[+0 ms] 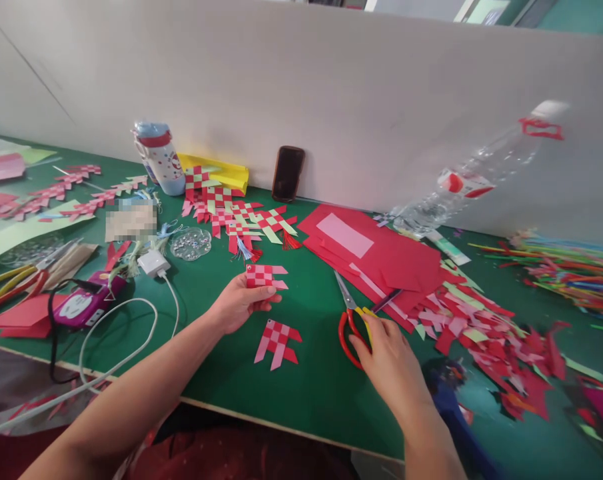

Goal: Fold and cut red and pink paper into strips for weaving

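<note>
My left hand (237,303) pinches a small woven fish of red and pink paper strips (264,275), held just above the green table (311,387). A second woven fish (277,343) lies flat on the table below it. My right hand (387,357) rests on the red handles of a pair of scissors (350,319), whose blades point away toward a stack of red paper sheets (376,253). Its fingers curl over the handles.
A pile of finished woven fish (231,213) lies at the back, near a small bottle (157,157), a yellow paper roll (221,172) and a dark phone (288,173) against the white wall. Paper scraps (481,333) spread right; a clear plastic bottle (476,177) leans there. Cables and a charger (152,263) lie left.
</note>
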The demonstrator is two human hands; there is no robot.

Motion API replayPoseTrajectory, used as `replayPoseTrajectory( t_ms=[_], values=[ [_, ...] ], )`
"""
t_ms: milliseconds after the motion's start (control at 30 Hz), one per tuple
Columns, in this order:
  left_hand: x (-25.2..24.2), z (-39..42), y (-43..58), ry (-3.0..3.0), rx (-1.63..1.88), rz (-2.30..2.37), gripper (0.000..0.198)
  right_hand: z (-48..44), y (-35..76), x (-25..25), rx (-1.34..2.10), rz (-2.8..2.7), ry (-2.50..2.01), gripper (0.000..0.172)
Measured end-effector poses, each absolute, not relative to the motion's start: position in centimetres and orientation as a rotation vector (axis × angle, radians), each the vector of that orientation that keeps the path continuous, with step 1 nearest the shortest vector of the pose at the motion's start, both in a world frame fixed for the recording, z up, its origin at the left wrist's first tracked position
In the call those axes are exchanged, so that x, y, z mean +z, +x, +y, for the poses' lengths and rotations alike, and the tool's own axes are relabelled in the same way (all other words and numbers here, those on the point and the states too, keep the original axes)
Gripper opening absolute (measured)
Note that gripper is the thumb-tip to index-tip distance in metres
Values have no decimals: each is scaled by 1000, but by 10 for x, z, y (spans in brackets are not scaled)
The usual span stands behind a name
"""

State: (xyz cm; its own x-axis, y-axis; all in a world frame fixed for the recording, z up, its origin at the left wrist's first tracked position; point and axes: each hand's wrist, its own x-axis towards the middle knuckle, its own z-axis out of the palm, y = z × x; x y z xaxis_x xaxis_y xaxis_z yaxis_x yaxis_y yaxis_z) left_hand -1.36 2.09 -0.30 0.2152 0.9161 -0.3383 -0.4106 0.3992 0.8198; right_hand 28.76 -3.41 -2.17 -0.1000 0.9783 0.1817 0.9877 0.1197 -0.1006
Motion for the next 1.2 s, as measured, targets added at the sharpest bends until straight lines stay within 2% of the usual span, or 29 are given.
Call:
replayPoseTrajectory(
  t_ms=[167,367,533,667,933,1200],
  values=[
    [-5,20,-14,711,1013,953,31,-25,278,-9,128,-2078,-2218,43],
    [-4,22,-17,771,1101,933,31,-33,286,-1,288,-1745,-2190,46],
    [2,22,-17,838,1173,883,25,-51,285,2,635,-1553,-1856,65],
    [5,21,-16,873,1172,875,24,-61,271,3,715,-1675,-1800,81],
    [2,21,-17,899,1153,877,28,-65,258,0,779,-1967,-1630,63],
    [8,18,-16,933,1095,842,32,-62,242,5,859,-1978,-1584,62]
  ],
)
